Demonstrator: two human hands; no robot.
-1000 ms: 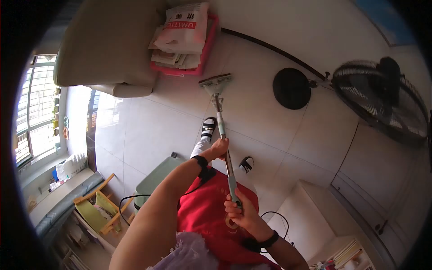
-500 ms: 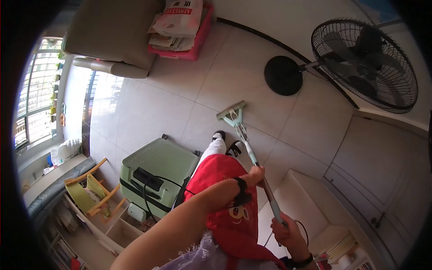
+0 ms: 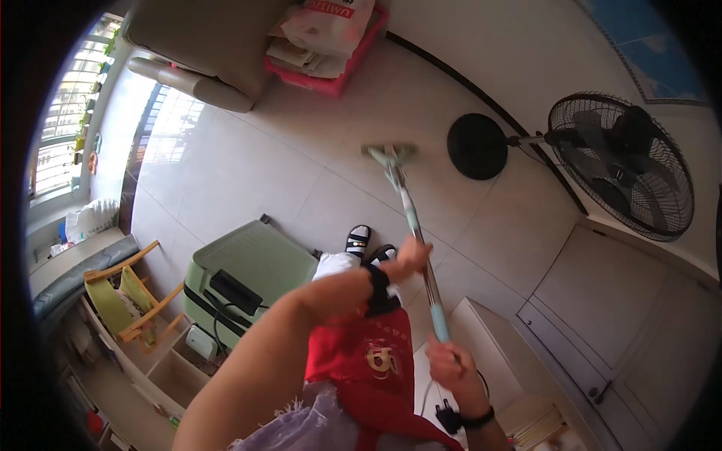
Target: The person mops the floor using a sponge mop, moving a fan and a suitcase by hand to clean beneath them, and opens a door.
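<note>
A mop (image 3: 431, 282) with a metal and pale green pole runs from my hands up to its flat head on the tiled floor. My left hand (image 3: 411, 257) is wrapped round the middle of the pole. Lower down, my right hand (image 3: 452, 366) grips the pole near its end. The mop head (image 3: 389, 150) is slightly blurred and lies ahead of my sandalled feet (image 3: 359, 240). A black plug on a cable (image 3: 448, 415) hangs beside my right wrist.
A green suitcase (image 3: 252, 270) stands left of my legs, near a small wooden chair (image 3: 125, 299). Ahead are a brown sofa (image 3: 199, 37) and a pink basket (image 3: 331, 85) with bags. A black fan (image 3: 477, 146) stands right, beyond a white cabinet (image 3: 481, 331).
The mop head has moved away from my feet, compared with half a second ago, after being pulled nearer and to the right. Both hands keep hold of the pole. The camera view has shifted.
</note>
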